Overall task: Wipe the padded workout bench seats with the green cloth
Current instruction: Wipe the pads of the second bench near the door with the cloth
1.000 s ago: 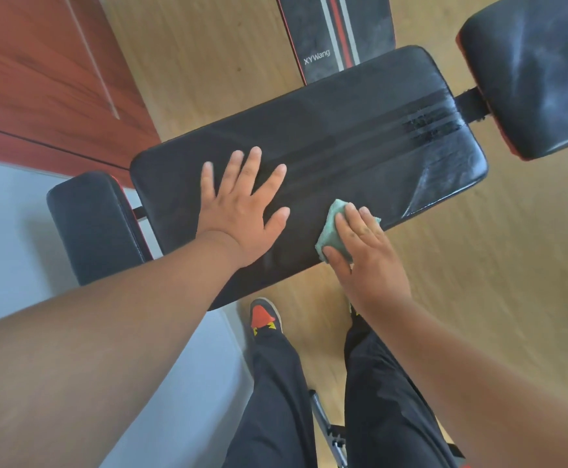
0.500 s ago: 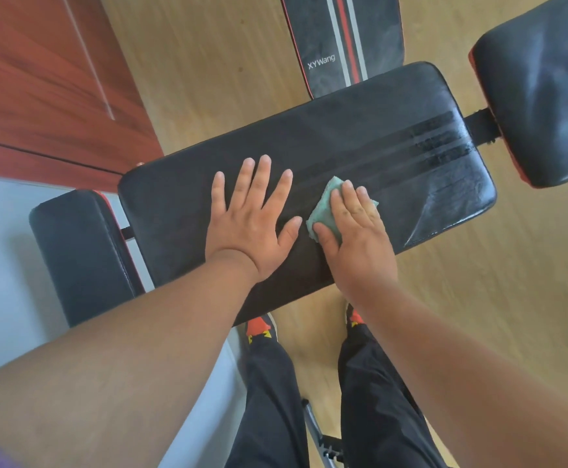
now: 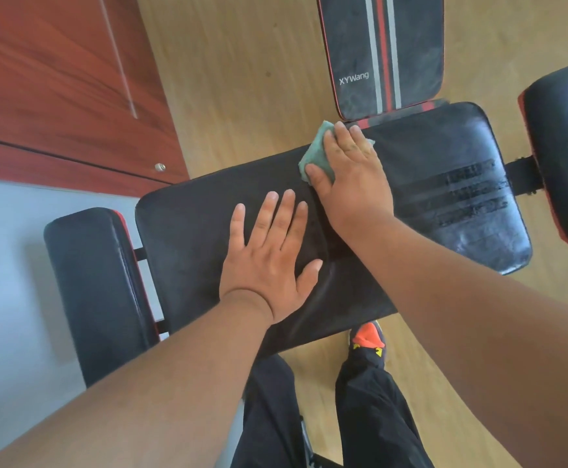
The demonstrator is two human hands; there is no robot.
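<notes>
Across the middle of the frame lies the large black bench pad (image 3: pixel 444 157), and both hands are on it. Toward its upper edge, right of centre, the right hand (image 3: pixel 353 177) presses the green cloth (image 3: pixel 313 157) flat against the pad, fingers straight over the top and thumb against the cloth's lower corner; the cloth shows only at the hand's left side and past the fingertips. Just below and left, the left hand (image 3: pixel 269 261) rests palm down on the pad with fingers spread and straight, holding nothing. Three dark stripes mark the pad's right part. A smaller black pad (image 3: pixel 90 285) sits at the left, another pad (image 3: pixel 566 157) at the right edge, and a striped pad (image 3: pixel 383 52) marked XYWang at the upper centre. An orange-toed shoe (image 3: pixel 367 339) stands on the wooden floor (image 3: pixel 242 79) below the pad
</notes>
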